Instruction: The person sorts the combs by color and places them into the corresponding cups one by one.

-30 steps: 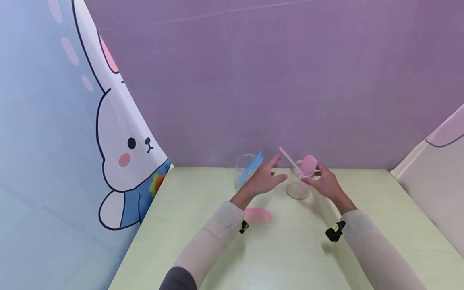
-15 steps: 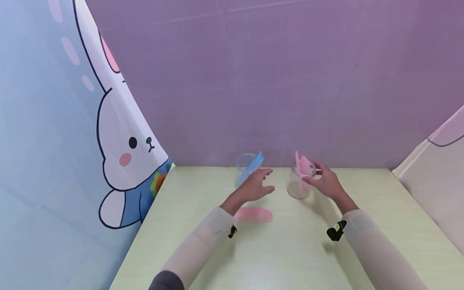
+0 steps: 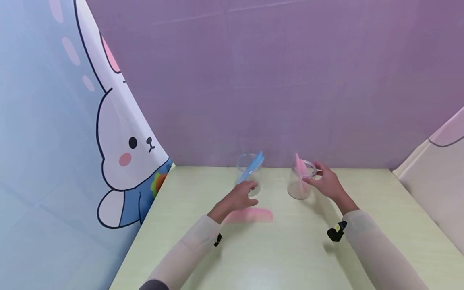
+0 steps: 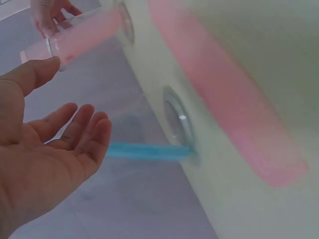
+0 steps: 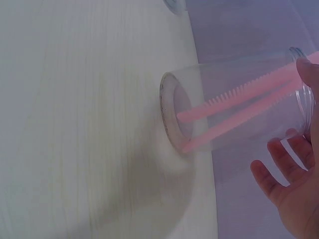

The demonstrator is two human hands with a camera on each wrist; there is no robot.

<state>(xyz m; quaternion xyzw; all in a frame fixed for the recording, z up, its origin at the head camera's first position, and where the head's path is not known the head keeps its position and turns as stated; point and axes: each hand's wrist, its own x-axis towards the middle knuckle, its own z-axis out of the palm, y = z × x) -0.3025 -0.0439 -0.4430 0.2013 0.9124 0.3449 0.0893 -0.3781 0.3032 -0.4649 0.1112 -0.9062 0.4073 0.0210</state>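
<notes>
My left hand (image 3: 242, 196), relaxed with nothing in it, hovers in front of the left clear jar (image 3: 256, 189) and above a pink comb (image 3: 253, 215) lying on the table. Part of that comb is hidden by the hand; the left wrist view shows it (image 4: 224, 94) blurred. Blue combs or comb-like pieces (image 3: 252, 166) lean in the left jar. My right hand (image 3: 328, 183) holds the rim of the right clear jar (image 3: 293, 187), thumb on the near side. Inside that jar lean two pink pieces (image 5: 244, 94), one with visible comb teeth.
Both jars stand near the back edge of the pale table (image 3: 282, 257), with a purple cloth wall (image 3: 275, 80) close behind. A rabbit-print cloth (image 3: 123, 161) hangs at the left, and a light cloth (image 3: 435, 193) at the right.
My left hand has moved left and nearer, away from the right jar toward the comb on the table. The pink pieces in the right jar have settled lower. My right hand stays at the rim.
</notes>
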